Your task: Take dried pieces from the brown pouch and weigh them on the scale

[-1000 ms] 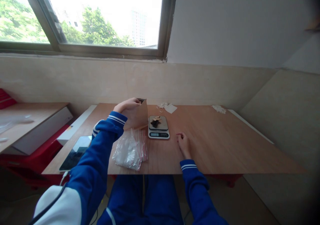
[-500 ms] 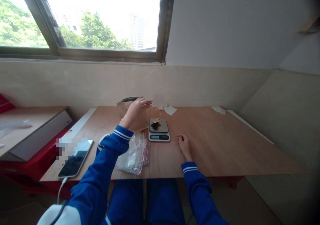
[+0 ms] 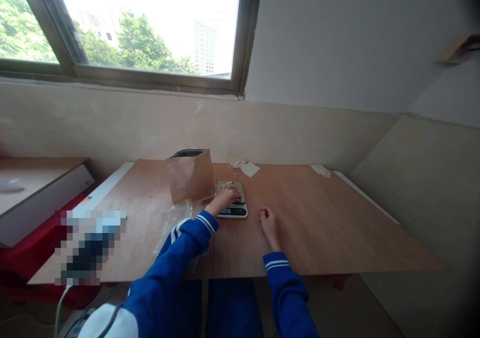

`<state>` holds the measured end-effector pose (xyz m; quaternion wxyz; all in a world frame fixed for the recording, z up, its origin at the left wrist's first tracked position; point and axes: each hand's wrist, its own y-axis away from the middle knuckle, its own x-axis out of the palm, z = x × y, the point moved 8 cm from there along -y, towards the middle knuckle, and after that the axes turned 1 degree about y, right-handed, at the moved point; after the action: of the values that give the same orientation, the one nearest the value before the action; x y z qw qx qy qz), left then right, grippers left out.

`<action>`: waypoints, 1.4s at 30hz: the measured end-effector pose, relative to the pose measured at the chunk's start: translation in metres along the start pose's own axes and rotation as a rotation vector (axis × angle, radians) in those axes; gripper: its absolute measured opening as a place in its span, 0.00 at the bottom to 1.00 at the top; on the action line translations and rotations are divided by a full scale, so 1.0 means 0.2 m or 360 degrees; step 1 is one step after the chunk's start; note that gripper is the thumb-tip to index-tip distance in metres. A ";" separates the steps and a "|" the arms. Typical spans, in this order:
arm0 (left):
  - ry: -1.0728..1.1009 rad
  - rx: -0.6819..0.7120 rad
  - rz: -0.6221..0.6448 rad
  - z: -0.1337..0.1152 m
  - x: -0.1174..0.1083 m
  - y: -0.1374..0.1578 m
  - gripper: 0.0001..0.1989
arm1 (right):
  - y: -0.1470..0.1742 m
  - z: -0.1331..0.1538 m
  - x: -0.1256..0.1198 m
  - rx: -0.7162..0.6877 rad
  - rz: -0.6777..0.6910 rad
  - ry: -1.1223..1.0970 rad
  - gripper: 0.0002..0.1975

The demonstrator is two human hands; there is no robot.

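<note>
My left hand point(image 3: 229, 194) is over the pan of a small white digital scale point(image 3: 242, 212), fingers bent down onto several brown and dark dried pieces point(image 3: 226, 185). Its fingertips are hidden, so what they pinch is unclear. The hand covers most of the pieces and part of the scale's front. Loosely curled, my right hand point(image 3: 269, 223) rests on the table to the right of the scale, with nothing visible in it. A brown paper bag point(image 3: 190, 177) stands upright with its mouth open, just left of the scale.
Clear plastic zip bags point(image 3: 172, 223) lie partly under my left forearm. Torn white scraps point(image 3: 238, 164) and a white paper square point(image 3: 250, 168) are at the wooden table's back edge; another scrap point(image 3: 321, 171) is farther right. A blurred-out device point(image 3: 90, 248) with a cable sits at left.
My left hand has come down from above, in front of the paper bag, onto the pieces on the scale. My right hand stays beside the scale, still curled. The view has shifted slightly.
</note>
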<state>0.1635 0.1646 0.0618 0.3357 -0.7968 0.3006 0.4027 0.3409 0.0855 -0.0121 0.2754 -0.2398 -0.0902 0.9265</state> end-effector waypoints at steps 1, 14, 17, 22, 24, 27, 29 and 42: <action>-0.0047 -0.0018 0.0003 0.01 0.01 0.01 0.12 | 0.00 0.00 0.00 0.0003 -0.0002 0.0000 0.16; -0.0407 -0.0209 -0.0495 -0.15 -0.46 0.05 0.23 | 0.00 -0.01 0.01 0.0005 0.0040 -0.0011 0.14; -0.0389 -0.0448 -0.1040 -0.17 -0.77 0.18 0.23 | 0.00 -0.02 0.01 0.0011 0.0053 0.0008 0.15; -0.0563 -0.0839 -0.1440 -0.05 -1.09 0.38 0.20 | 0.01 -0.02 0.01 0.0030 0.0048 -0.0010 0.15; -0.0628 -0.0943 -0.1226 0.04 -1.10 0.38 0.19 | 0.01 -0.01 0.01 0.0028 0.0031 -0.0023 0.15; -0.0775 -0.1085 -0.0898 0.11 -1.10 0.37 0.21 | 0.01 -0.01 0.00 0.0034 0.0022 -0.0025 0.15; -0.0844 -0.1149 -0.0735 0.10 -1.12 0.38 0.21 | 0.01 0.00 0.00 0.0044 0.0027 -0.0020 0.15; 0.0039 -0.0738 0.0236 0.07 -0.91 0.25 0.21 | 0.01 -0.01 0.01 0.0035 0.0047 -0.0012 0.15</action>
<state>0.0297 0.1837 0.1951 0.1097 -0.8330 0.2619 0.4749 0.3403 0.0848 -0.0145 0.2641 -0.2345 -0.0775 0.9323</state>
